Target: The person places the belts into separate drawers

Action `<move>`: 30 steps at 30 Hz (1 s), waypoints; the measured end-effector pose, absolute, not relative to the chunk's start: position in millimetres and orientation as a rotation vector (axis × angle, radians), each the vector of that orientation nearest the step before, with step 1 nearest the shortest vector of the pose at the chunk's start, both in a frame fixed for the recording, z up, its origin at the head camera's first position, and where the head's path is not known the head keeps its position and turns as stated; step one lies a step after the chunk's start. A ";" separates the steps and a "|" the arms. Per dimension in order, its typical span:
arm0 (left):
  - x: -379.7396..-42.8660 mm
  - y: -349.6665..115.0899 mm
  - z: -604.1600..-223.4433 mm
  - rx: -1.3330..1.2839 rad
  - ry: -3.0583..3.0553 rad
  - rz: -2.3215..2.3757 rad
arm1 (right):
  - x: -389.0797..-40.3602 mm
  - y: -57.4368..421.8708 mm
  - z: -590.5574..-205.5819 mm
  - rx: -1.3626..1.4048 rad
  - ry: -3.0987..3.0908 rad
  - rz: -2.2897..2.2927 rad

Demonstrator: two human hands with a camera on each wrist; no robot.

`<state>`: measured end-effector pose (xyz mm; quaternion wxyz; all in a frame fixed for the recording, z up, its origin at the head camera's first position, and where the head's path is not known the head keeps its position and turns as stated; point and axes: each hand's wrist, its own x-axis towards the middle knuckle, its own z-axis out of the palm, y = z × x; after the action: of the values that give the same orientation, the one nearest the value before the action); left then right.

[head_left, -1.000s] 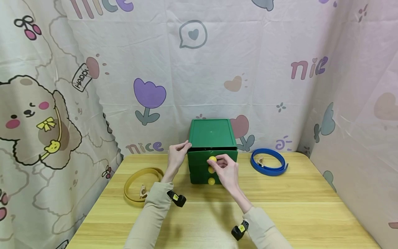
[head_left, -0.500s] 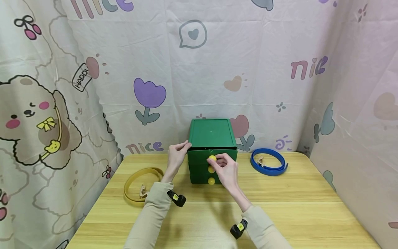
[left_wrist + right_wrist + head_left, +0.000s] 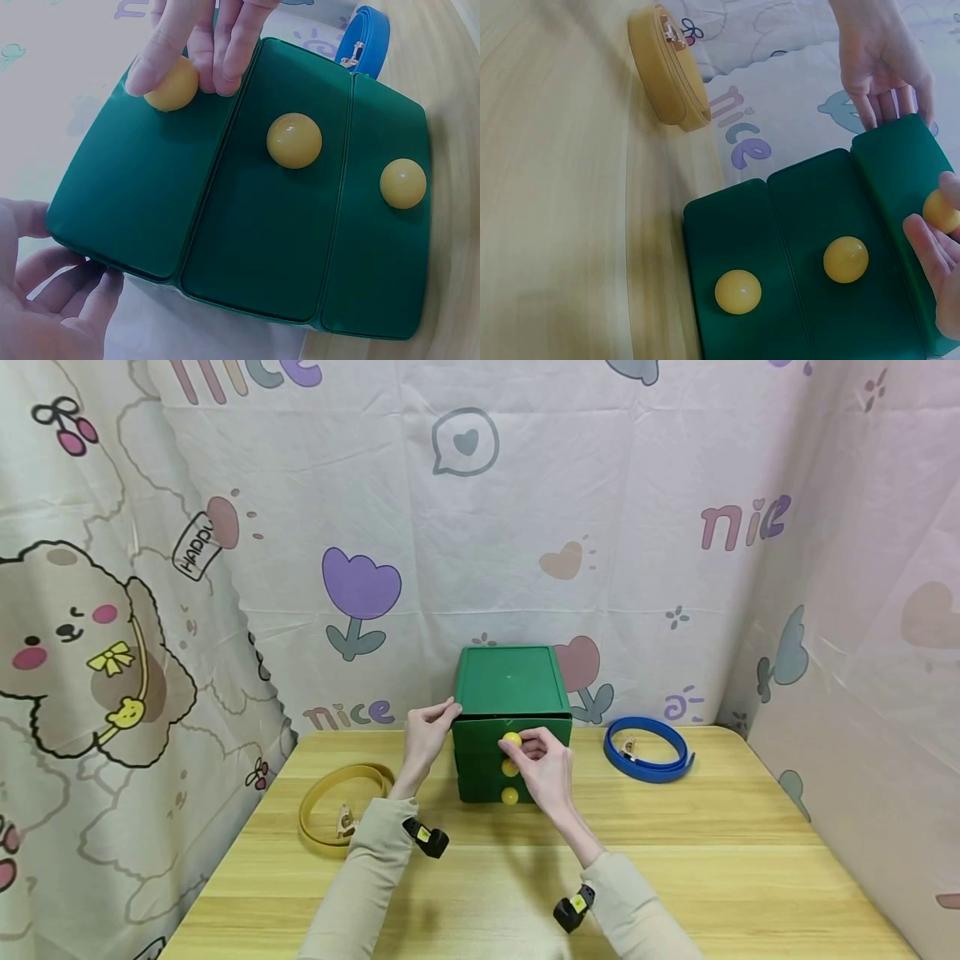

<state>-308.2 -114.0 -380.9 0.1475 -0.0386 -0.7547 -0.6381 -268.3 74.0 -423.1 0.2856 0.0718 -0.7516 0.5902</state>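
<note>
A small green drawer cabinet (image 3: 513,681) stands at the back of the table, with several round yellow knobs down its front. Its top drawer (image 3: 142,176) sticks out slightly, leaving a thin dark gap under the cabinet's top. My right hand (image 3: 546,770) pinches the top drawer's knob (image 3: 174,84) between thumb and fingers. At the upper left front corner, my left hand (image 3: 427,739) grips the cabinet, thumb at the top and fingers along the side. The middle knob (image 3: 294,141) and the bottom knob (image 3: 403,184) are untouched. What the drawers hold is hidden.
A coiled yellow belt (image 3: 309,806) lies on the wooden table (image 3: 480,877) left of the cabinet, partly behind my left forearm. To the right lies a coiled blue belt (image 3: 649,770). A printed cloth (image 3: 480,543) hangs close behind the table.
The top drawer has moved slightly inward, narrowing the gap, with my right hand following on its knob. My left hand has stayed at the corner.
</note>
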 end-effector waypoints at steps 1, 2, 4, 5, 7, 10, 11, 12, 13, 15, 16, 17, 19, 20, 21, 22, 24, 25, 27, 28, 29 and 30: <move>-308.6 -114.1 -381.1 -0.111 -2.169 -1.839 | -268.5 74.3 -423.3 0.194 -2.008 1.575; -308.8 -114.1 -381.2 -0.110 -2.169 -1.840 | -268.9 74.8 -423.9 0.200 -2.004 1.574; -309.3 -114.2 -381.3 -0.113 -2.168 -1.843 | -268.6 75.5 -424.0 0.210 -2.000 1.576; -309.4 -114.3 -381.6 -0.116 -2.168 -1.843 | -268.7 76.0 -424.4 0.216 -1.999 1.576; -309.4 -114.3 -381.6 -0.117 -2.167 -1.846 | -268.7 77.0 -424.4 0.231 -1.995 1.576; -308.9 -114.3 -381.3 -0.117 -2.171 -1.841 | -269.2 78.0 -424.2 0.245 -1.998 1.571; -308.5 -114.3 -381.2 -0.115 -2.171 -1.842 | -269.4 78.3 -424.0 0.247 -2.001 1.567; -308.2 -114.2 -380.9 -0.112 -2.170 -1.845 | -269.7 78.5 -423.8 0.250 -2.004 1.565; -307.8 -114.2 -380.7 -0.113 -2.172 -1.842 | -270.0 78.5 -423.8 0.251 -2.008 1.562; -307.2 -114.3 -380.4 -0.115 -2.177 -1.837 | -270.3 78.3 -423.9 0.250 -2.014 1.557; -307.1 -114.3 -380.3 -0.113 -2.178 -1.838 | -270.4 78.2 -423.8 0.250 -2.016 1.554; -307.0 -114.3 -380.2 -0.112 -2.178 -1.839 | -270.6 78.2 -423.8 0.251 -2.016 1.552; -307.1 -114.4 -380.1 -0.112 -2.184 -1.833 | -271.0 78.1 -423.9 0.252 -2.015 1.548; -307.1 -114.4 -380.1 -0.110 -2.183 -1.835 | -271.1 77.9 -423.8 0.251 -2.014 1.545; -307.0 -114.4 -380.1 -0.107 -2.181 -1.839 | -271.3 77.8 -423.6 0.251 -2.013 1.543; -307.1 -114.5 -380.1 -0.107 -2.181 -1.840 | -271.4 77.7 -423.5 0.252 -2.010 1.541; -306.9 -114.5 -380.0 -0.105 -2.180 -1.843 | -271.5 77.3 -423.3 0.249 -2.009 1.534; -306.8 -114.5 -379.9 -0.103 -2.179 -1.845 | -271.6 77.1 -423.2 0.247 -2.009 1.529; -306.8 -114.5 -379.9 -0.100 -2.178 -1.848 | -272.1 76.9 -423.1 0.241 -2.011 1.522; -306.8 -114.5 -379.9 -0.099 -2.178 -1.848 | -272.4 76.8 -423.1 0.238 -2.013 1.518; -306.9 -114.5 -380.0 -0.099 -2.178 -1.849 | -272.7 76.6 -423.1 0.235 -2.015 1.514; -306.9 -114.6 -380.0 -0.098 -2.178 -1.850 | -273.1 76.6 -423.1 0.233 -2.016 1.512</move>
<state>-306.9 -114.6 -380.0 0.1409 -0.0340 -0.7542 -0.6405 -273.1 76.6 -423.1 0.3006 0.0878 -0.7599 0.5697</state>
